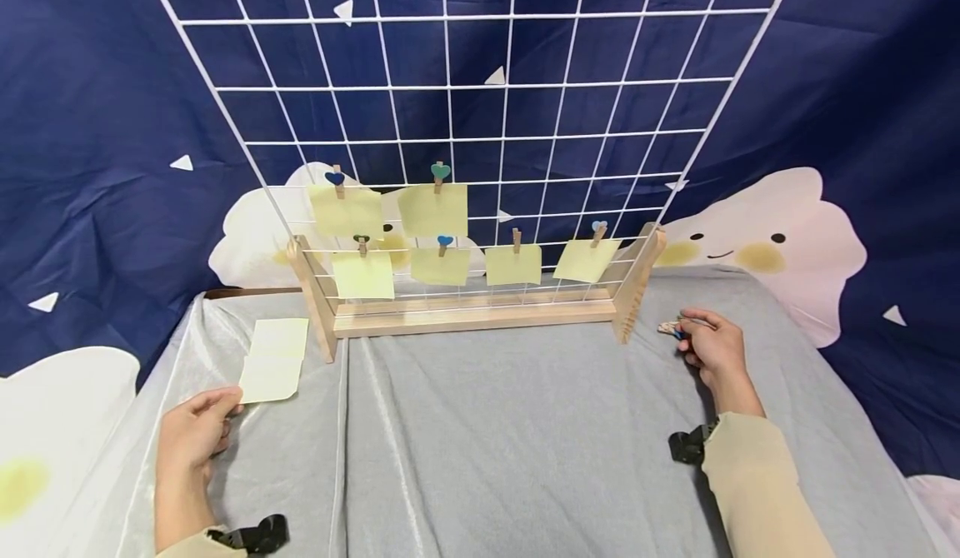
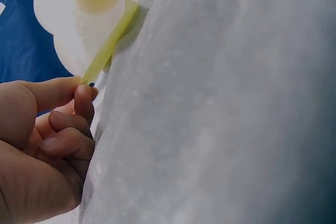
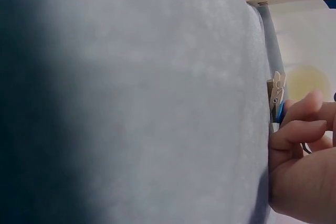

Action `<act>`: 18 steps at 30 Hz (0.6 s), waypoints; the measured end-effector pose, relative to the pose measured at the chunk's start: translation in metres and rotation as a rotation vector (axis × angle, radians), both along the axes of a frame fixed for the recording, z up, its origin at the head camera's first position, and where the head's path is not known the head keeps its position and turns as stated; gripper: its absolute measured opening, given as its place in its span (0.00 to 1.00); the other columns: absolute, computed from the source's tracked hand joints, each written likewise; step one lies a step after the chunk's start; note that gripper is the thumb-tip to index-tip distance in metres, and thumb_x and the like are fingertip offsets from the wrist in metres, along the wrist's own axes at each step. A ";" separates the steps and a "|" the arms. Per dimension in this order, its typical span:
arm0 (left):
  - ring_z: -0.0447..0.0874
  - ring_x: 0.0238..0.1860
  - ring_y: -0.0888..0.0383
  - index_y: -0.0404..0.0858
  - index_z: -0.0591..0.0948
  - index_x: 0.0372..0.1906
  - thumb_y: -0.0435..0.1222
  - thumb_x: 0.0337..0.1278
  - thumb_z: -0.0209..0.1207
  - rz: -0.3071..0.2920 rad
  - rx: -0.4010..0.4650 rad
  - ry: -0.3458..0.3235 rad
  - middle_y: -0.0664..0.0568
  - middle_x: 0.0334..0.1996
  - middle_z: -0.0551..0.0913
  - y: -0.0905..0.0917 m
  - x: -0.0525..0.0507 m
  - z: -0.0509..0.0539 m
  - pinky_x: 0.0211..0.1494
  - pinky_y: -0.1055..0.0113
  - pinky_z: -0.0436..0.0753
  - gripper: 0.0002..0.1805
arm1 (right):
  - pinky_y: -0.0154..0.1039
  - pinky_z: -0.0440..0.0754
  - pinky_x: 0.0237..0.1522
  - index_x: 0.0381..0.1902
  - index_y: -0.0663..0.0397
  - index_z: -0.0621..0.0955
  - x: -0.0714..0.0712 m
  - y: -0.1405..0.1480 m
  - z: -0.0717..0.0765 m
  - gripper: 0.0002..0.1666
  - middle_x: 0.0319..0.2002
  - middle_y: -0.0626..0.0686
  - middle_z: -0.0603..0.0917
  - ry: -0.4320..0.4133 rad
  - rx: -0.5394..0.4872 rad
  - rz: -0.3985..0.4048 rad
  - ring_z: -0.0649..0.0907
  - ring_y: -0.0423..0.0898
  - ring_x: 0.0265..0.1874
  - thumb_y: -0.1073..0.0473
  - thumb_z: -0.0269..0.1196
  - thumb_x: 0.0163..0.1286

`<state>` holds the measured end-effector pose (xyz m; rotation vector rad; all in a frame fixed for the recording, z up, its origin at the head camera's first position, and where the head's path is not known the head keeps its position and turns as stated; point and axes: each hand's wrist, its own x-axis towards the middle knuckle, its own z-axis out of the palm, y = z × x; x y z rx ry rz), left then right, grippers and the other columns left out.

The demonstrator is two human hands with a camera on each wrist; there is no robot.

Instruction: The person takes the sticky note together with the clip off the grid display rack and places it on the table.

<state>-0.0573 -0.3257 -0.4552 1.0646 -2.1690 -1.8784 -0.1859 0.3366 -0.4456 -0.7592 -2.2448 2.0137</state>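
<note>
At the lower left of the head view, my left hand (image 1: pixel 193 435) pinches the corner of a pale yellow paper note (image 1: pixel 270 380) between thumb and forefinger. A second yellow note (image 1: pixel 279 337) lies just beyond, partly overlapped. Seen almost edge-on in the left wrist view, the held note (image 2: pixel 109 44) slants away from the fingertips. On the right side of the cloth, my right hand (image 1: pixel 716 348) has its fingers on a small wooden clothespin (image 3: pixel 277 92) with a blue end. Other small clothespins (image 1: pixel 667 327) lie close by, partly hidden by the fingers.
A white wire grid (image 1: pixel 480 87) stands in a wooden base (image 1: pixel 472 316) at the back. Several yellow notes (image 1: pixel 432 210) hang on it from clothespins with heart ends. Grey cloth (image 1: pixel 495 433) covers the table; a dark blue curtain (image 1: pixel 90 125) hangs behind.
</note>
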 end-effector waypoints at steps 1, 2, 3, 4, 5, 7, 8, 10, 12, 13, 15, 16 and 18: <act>0.71 0.17 0.67 0.56 0.85 0.21 0.34 0.68 0.62 0.001 0.002 -0.001 0.62 0.18 0.81 0.000 0.000 0.000 0.16 0.73 0.71 0.19 | 0.31 0.70 0.13 0.62 0.64 0.73 0.000 0.000 0.000 0.18 0.26 0.41 0.82 -0.004 0.004 0.000 0.76 0.35 0.14 0.64 0.54 0.78; 0.71 0.17 0.67 0.56 0.85 0.21 0.34 0.68 0.62 0.004 0.007 0.000 0.62 0.18 0.81 0.000 0.000 0.000 0.16 0.73 0.71 0.19 | 0.31 0.71 0.13 0.62 0.65 0.73 0.000 0.000 0.000 0.18 0.26 0.40 0.82 -0.009 0.006 -0.001 0.77 0.35 0.14 0.64 0.54 0.78; 0.71 0.17 0.67 0.56 0.85 0.21 0.34 0.68 0.61 0.005 0.009 0.000 0.62 0.19 0.81 -0.001 0.000 0.000 0.16 0.73 0.71 0.19 | 0.31 0.71 0.14 0.62 0.65 0.73 0.000 -0.001 0.000 0.19 0.26 0.40 0.82 -0.016 0.016 0.000 0.77 0.36 0.15 0.64 0.54 0.78; 0.70 0.17 0.67 0.55 0.85 0.21 0.33 0.69 0.61 0.006 0.013 0.002 0.61 0.19 0.81 -0.001 0.001 0.000 0.16 0.73 0.70 0.19 | 0.31 0.72 0.14 0.63 0.65 0.73 0.000 -0.001 0.000 0.19 0.26 0.40 0.82 -0.020 0.017 -0.001 0.77 0.36 0.15 0.63 0.54 0.78; 0.70 0.17 0.67 0.55 0.85 0.21 0.33 0.69 0.61 0.007 0.014 0.002 0.61 0.18 0.81 -0.001 0.001 0.000 0.16 0.73 0.70 0.19 | 0.31 0.72 0.14 0.63 0.66 0.73 0.000 -0.001 0.000 0.19 0.26 0.40 0.82 -0.023 0.018 -0.001 0.77 0.36 0.15 0.63 0.54 0.78; 0.70 0.17 0.66 0.54 0.85 0.21 0.32 0.68 0.60 0.016 0.016 0.003 0.61 0.18 0.81 -0.001 0.000 -0.001 0.16 0.73 0.70 0.19 | 0.31 0.72 0.14 0.63 0.66 0.73 0.000 -0.001 0.000 0.19 0.26 0.40 0.82 -0.027 0.021 -0.001 0.77 0.36 0.15 0.63 0.54 0.78; 0.70 0.17 0.66 0.54 0.84 0.21 0.32 0.68 0.61 0.017 0.010 0.002 0.61 0.18 0.80 -0.001 0.000 -0.001 0.16 0.73 0.70 0.19 | 0.31 0.72 0.14 0.63 0.66 0.73 0.000 -0.001 0.000 0.19 0.26 0.40 0.82 -0.029 0.021 -0.002 0.77 0.36 0.15 0.63 0.54 0.78; 0.71 0.17 0.66 0.55 0.84 0.20 0.33 0.67 0.62 0.024 -0.006 -0.008 0.61 0.18 0.80 -0.001 0.000 -0.001 0.16 0.73 0.71 0.18 | 0.31 0.72 0.14 0.62 0.66 0.73 0.000 -0.001 0.001 0.19 0.26 0.40 0.82 -0.025 0.014 -0.005 0.77 0.36 0.15 0.63 0.54 0.78; 0.71 0.17 0.66 0.55 0.84 0.20 0.33 0.66 0.63 0.032 -0.022 -0.017 0.61 0.17 0.80 -0.001 0.000 0.000 0.16 0.72 0.72 0.18 | 0.31 0.72 0.14 0.62 0.66 0.74 0.000 -0.002 0.002 0.18 0.26 0.40 0.83 -0.019 0.009 -0.005 0.77 0.35 0.15 0.63 0.55 0.78; 0.71 0.17 0.66 0.55 0.84 0.20 0.34 0.65 0.64 0.037 -0.026 -0.021 0.61 0.17 0.80 -0.001 0.000 0.000 0.16 0.72 0.72 0.18 | 0.31 0.72 0.14 0.61 0.65 0.74 0.000 -0.002 0.002 0.18 0.26 0.40 0.83 -0.016 0.008 -0.006 0.77 0.36 0.15 0.63 0.55 0.78; 0.71 0.17 0.66 0.55 0.85 0.20 0.34 0.64 0.65 0.047 -0.027 -0.021 0.60 0.17 0.80 -0.001 -0.001 0.000 0.15 0.72 0.72 0.17 | 0.31 0.72 0.14 0.60 0.65 0.74 0.000 -0.003 0.003 0.17 0.27 0.40 0.83 -0.014 0.001 -0.006 0.77 0.36 0.15 0.62 0.55 0.78; 0.71 0.16 0.66 0.54 0.85 0.20 0.34 0.64 0.65 0.055 -0.021 -0.020 0.60 0.16 0.80 -0.001 -0.001 0.000 0.15 0.72 0.71 0.17 | 0.31 0.72 0.14 0.60 0.64 0.75 0.000 -0.004 0.003 0.17 0.27 0.41 0.83 -0.014 0.000 -0.008 0.77 0.36 0.15 0.62 0.55 0.78; 0.71 0.16 0.65 0.54 0.85 0.20 0.33 0.64 0.64 0.053 -0.023 -0.011 0.60 0.17 0.80 -0.001 -0.001 0.000 0.15 0.72 0.71 0.17 | 0.31 0.72 0.14 0.61 0.64 0.75 0.001 -0.005 0.004 0.18 0.27 0.41 0.83 -0.017 0.008 -0.007 0.77 0.36 0.15 0.62 0.55 0.78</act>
